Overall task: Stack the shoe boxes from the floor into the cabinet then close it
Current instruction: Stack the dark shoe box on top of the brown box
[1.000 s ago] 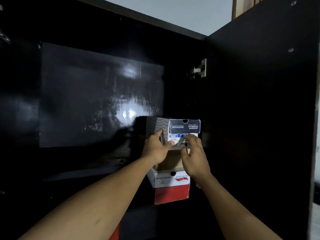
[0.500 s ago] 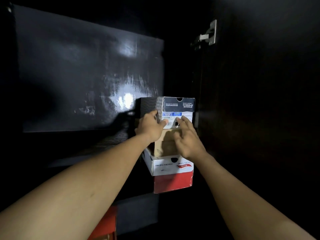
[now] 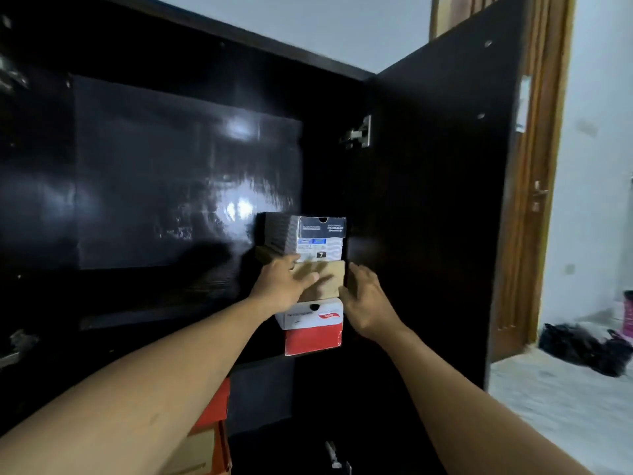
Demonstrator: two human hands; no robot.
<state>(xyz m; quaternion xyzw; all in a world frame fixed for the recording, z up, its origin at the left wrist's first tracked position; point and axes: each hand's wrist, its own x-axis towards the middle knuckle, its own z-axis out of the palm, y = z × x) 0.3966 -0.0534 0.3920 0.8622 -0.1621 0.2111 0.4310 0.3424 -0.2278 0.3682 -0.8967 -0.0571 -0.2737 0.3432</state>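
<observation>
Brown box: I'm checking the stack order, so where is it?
Head view, right of centre: the brown box sits between the dark box above and the white-and-red box below.

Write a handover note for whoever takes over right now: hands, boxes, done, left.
Left hand: open, fingers flat on the brown box's front.
Right hand: open, at that box's right edge; contact unclear, blurred.
Boxes: stacked in the cabinet, black box on top, brown box in the middle, white-and-red box at the bottom. An orange box sits lower down.
Done: three boxes stacked.
Left: probably square the stack, check the floor for more boxes, close the open cabinet door.
</observation>
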